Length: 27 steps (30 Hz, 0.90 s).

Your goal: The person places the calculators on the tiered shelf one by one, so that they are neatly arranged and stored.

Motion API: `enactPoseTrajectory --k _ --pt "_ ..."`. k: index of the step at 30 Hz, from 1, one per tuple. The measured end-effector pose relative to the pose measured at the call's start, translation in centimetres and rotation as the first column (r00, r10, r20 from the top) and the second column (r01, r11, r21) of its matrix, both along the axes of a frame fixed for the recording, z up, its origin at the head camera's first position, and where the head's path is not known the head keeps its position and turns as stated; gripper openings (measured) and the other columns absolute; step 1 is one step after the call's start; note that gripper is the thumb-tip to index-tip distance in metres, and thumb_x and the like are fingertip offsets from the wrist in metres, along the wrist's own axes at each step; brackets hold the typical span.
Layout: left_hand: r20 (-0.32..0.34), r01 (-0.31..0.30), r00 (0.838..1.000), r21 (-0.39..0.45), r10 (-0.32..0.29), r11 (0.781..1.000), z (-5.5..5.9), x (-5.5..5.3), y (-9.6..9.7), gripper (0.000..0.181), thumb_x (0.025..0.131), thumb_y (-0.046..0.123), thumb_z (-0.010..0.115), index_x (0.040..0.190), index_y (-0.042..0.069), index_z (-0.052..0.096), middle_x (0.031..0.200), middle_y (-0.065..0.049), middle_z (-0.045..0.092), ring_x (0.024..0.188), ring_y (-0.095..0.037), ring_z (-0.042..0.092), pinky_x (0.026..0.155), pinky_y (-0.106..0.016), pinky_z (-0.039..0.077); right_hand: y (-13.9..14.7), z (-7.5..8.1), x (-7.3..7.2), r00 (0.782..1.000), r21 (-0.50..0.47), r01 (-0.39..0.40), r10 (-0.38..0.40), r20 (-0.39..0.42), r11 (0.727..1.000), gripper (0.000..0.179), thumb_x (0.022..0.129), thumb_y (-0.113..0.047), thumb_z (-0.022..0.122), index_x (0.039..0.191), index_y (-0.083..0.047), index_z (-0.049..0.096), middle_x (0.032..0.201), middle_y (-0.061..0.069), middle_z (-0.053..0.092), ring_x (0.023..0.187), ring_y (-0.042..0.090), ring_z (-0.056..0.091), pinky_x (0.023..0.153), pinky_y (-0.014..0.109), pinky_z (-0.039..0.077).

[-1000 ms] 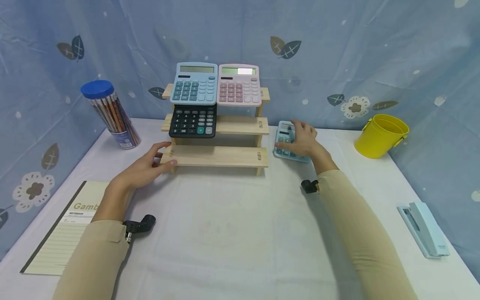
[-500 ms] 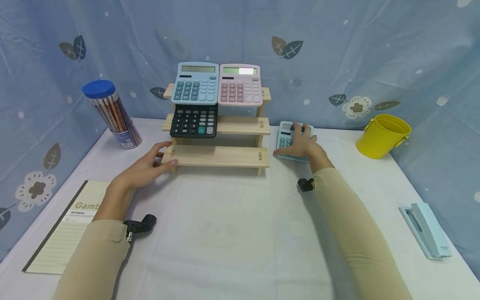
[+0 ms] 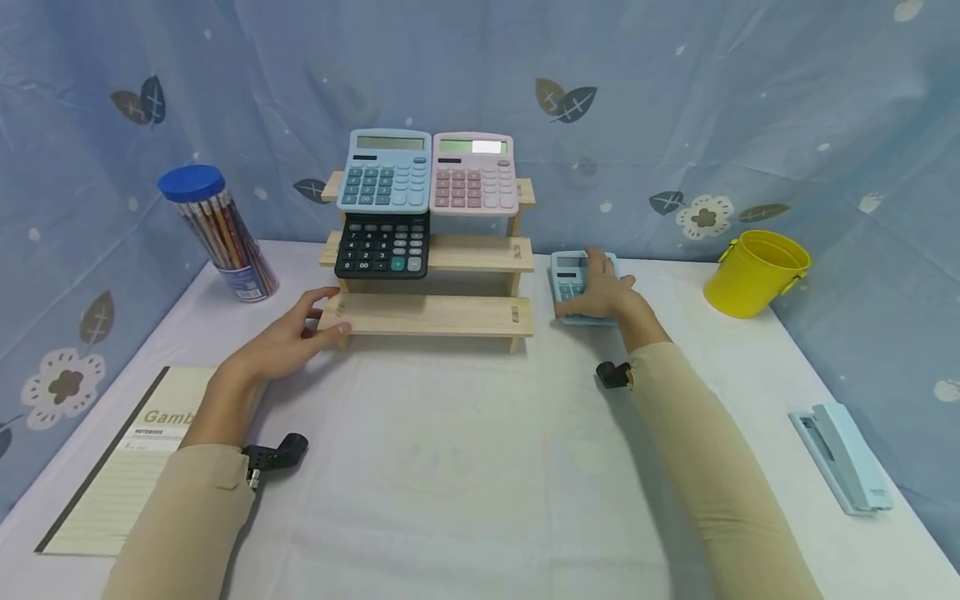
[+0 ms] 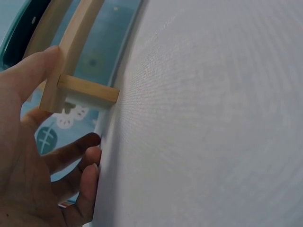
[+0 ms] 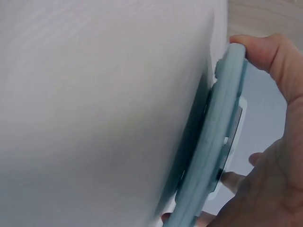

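Observation:
In the head view, my left hand (image 3: 281, 343) pinches the left end of the lowest board of a three-step wooden shelf (image 3: 431, 315). The left wrist view has the thumb on the board's edge (image 4: 78, 40), with a finger behind it and the others loosely bent. To the shelf's right, my right hand (image 3: 603, 293) grips a light blue calculator (image 3: 567, 279) from above. Its thumb sits at the calculator's left edge, and the fingers reach over to the far and right sides. From the right wrist, the calculator (image 5: 213, 132) appears edge-on, close over the white cloth.
A blue calculator (image 3: 386, 171) and a pink one (image 3: 474, 173) stand on the top step, a black one (image 3: 382, 246) on the middle step. Around them are a pencil jar (image 3: 221, 233), a notebook (image 3: 123, 467), a yellow bucket (image 3: 756, 275) and a light blue stapler (image 3: 843, 458).
My right thumb has shifted to the light blue calculator's left edge, and that calculator has turned slightly straighter. My left hand has stayed at the shelf's end.

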<state>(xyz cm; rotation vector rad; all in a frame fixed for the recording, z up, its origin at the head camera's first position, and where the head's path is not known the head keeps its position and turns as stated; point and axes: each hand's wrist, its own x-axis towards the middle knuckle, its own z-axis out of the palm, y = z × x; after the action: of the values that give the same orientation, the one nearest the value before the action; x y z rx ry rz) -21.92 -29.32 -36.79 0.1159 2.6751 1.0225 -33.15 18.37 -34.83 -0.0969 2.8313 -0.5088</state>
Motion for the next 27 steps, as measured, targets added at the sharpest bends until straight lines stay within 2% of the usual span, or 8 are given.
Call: enactPoseTrajectory --k 5,7,11,13,16,19,22,27 --pt "-0.007 -0.001 1.0 0.004 0.001 1.0 0.1 0.1 -0.1 0.094 0.097 0.07 0.052 0.166 0.032 0.001 0.161 -0.032 0.024 0.141 -0.052 0.038 0.104 -0.068 0.04 0.6 -0.4 0.1 1.0 -0.09 -0.005 0.003 -0.019 0.996 0.131 0.082 -0.047 0.081 0.162 -0.019 -0.019 0.168 0.029 -0.001 0.139 0.066 0.017 0.108 0.077 0.027" --pt "-0.01 0.0 1.0 0.011 0.0 1.0 0.1 0.1 -0.1 0.093 0.097 0.07 0.052 0.166 0.032 0.002 0.161 -0.032 0.025 0.14 -0.051 0.039 0.104 -0.067 0.041 0.8 -0.5 0.1 1.0 -0.163 0.001 -0.005 -0.027 0.987 0.132 0.081 -0.043 0.083 0.163 -0.021 -0.019 0.169 0.027 -0.001 0.142 0.065 0.013 0.11 0.077 0.023" --pt "-0.007 -0.002 1.0 0.016 0.002 1.0 0.0 0.1 -0.1 0.093 0.097 0.07 0.053 0.166 0.033 0.002 0.162 -0.031 0.025 0.141 -0.051 0.039 0.105 -0.067 0.04 1.4 -0.4 0.3 0.999 -0.33 0.006 -0.022 -0.044 0.944 0.132 0.08 -0.032 0.084 0.163 -0.026 -0.018 0.172 0.019 -0.004 0.15 0.055 0.01 0.116 0.073 0.015" --pt "-0.005 -0.004 1.0 0.013 0.004 1.0 -0.1 0.1 -0.1 0.094 0.096 0.071 0.053 0.166 0.033 0.002 0.162 -0.031 0.025 0.142 -0.051 0.038 0.106 -0.068 0.039 1.6 -0.3 0.6 0.998 -0.38 0.0 -0.024 -0.059 0.925 0.133 0.079 -0.028 0.084 0.163 -0.027 -0.018 0.172 0.016 -0.006 0.152 0.053 0.006 0.117 0.074 0.009" --pt "-0.007 -0.003 1.0 0.012 0.003 1.0 -0.1 0.0 -0.1 0.094 0.096 0.071 0.053 0.166 0.033 0.002 0.162 -0.031 0.025 0.142 -0.051 0.038 0.105 -0.068 0.039 2.0 0.2 1.3 0.996 -0.389 -0.027 -0.008 -0.088 0.921 0.133 0.078 -0.026 0.085 0.163 -0.028 -0.017 0.173 0.013 -0.007 0.15 0.056 0.002 0.114 0.077 0.008" --pt "-0.009 0.002 1.0 0.01 -0.002 1.0 0.0 0.0 0.0 0.094 0.097 0.07 0.052 0.166 0.032 0.001 0.162 -0.031 0.026 0.14 -0.051 0.039 0.104 -0.067 0.041 2.3 0.7 2.3 0.991 -0.364 -0.077 0.031 -0.132 0.928 0.135 0.076 -0.024 0.087 0.163 -0.028 -0.016 0.172 0.016 -0.006 0.146 0.059 0.006 0.111 0.079 0.013" --pt "-0.008 0.005 1.0 0.012 -0.005 1.0 0.0 0.0 0.1 0.094 0.097 0.07 0.052 0.166 0.032 0.001 0.162 -0.031 0.025 0.14 -0.051 0.039 0.104 -0.067 0.041 2.6 1.6 3.3 0.983 -0.344 -0.122 0.065 -0.174 0.931 0.136 0.075 -0.022 0.088 0.163 -0.029 -0.015 0.171 0.017 -0.005 0.141 0.056 0.012 0.108 0.078 0.019" --pt "-0.004 0.002 1.0 0.017 -0.002 1.0 0.0 0.1 0.2 0.093 0.097 0.07 0.052 0.166 0.032 0.001 0.162 -0.032 0.023 0.142 -0.052 0.037 0.105 -0.068 0.04 2.8 2.9 4.7 0.975 -0.357 -0.146 0.072 -0.211 0.923 0.137 0.074 -0.022 0.089 0.162 -0.037 -0.014 0.171 0.014 -0.006 0.14 0.052 0.011 0.107 0.077 0.022"
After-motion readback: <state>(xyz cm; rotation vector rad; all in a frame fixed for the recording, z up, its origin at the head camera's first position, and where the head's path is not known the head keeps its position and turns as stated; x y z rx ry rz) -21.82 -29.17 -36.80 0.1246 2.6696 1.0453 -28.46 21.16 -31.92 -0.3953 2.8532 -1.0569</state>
